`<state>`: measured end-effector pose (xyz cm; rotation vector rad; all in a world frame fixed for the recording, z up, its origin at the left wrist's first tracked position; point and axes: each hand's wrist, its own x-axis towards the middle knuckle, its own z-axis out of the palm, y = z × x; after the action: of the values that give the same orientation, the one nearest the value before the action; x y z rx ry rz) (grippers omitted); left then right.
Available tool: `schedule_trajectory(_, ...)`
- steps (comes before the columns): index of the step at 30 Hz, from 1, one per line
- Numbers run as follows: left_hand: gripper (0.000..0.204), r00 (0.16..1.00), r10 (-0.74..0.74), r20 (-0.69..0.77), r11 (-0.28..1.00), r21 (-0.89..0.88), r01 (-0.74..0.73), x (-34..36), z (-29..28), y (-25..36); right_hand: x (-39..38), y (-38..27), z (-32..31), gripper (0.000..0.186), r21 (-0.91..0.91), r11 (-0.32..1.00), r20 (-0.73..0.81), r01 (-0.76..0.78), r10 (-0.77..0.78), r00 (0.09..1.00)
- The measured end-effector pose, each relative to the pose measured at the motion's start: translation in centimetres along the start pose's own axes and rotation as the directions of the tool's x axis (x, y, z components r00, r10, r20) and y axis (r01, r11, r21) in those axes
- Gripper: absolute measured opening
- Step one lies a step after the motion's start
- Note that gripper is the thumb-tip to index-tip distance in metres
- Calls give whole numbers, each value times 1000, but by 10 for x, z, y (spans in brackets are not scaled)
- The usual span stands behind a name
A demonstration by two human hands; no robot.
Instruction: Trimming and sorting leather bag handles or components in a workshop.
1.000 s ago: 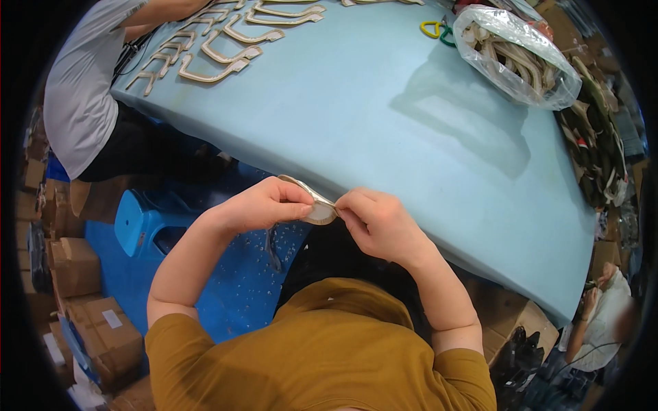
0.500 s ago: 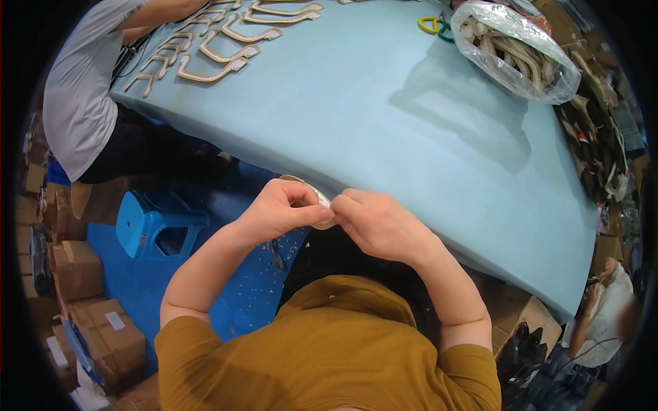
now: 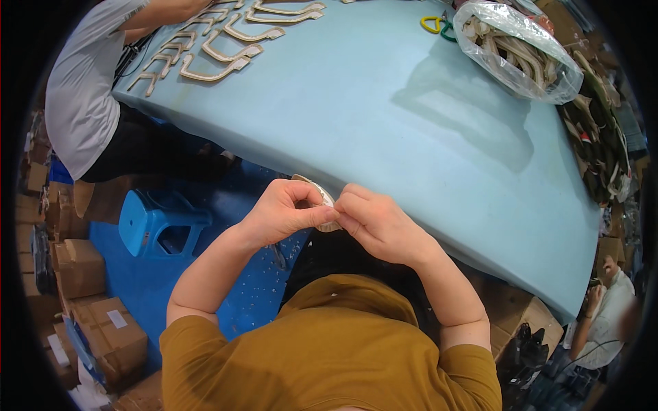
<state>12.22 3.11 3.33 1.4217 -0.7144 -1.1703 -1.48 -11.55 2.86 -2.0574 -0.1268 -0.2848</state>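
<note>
In front of my body, just off the table's near edge, my left hand (image 3: 288,211) pinches a curved beige strip (image 3: 327,198) with a white inner face. Its thumb and forefinger close over the strip, hiding much of it. The fingers of my right hand (image 3: 377,225) are pressed together on the strip's right edge, touching the left thumb tip. Any small bit between those right fingertips is too hidden to make out.
The light blue table (image 3: 343,109) carries rows of similar bent strips (image 3: 216,68), green-and-yellow-handled scissors (image 3: 439,27) and a plastic bag (image 3: 558,85) of strips. A co-worker (image 3: 86,103) stands at left, near a blue stool (image 3: 140,222) and cardboard boxes (image 3: 110,335).
Both hands stay pinched together at the strip, with only slight finger shifts. The whole view has slid slightly.
</note>
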Motion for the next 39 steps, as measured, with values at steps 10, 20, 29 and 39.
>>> schedule_trajectory(10,10,999,-9,41,1000,24,8,-1,0,1,-2,4,2,7,-26,999,-9,28,-28,1000)
schedule_trajectory(20,7,992,97,-78,989,-106,-105,-4,5,-10,-5,9,10,14,145,986,-145,-82,103,984)
schedule_trajectory(29,4,961,215,-172,958,-151,-242,-11,19,-23,-15,2,14,23,505,773,-4,-385,448,894)
schedule_trajectory(39,13,997,-9,-74,985,-172,-3,-20,23,-13,-19,5,21,18,659,735,-75,-159,275,958)
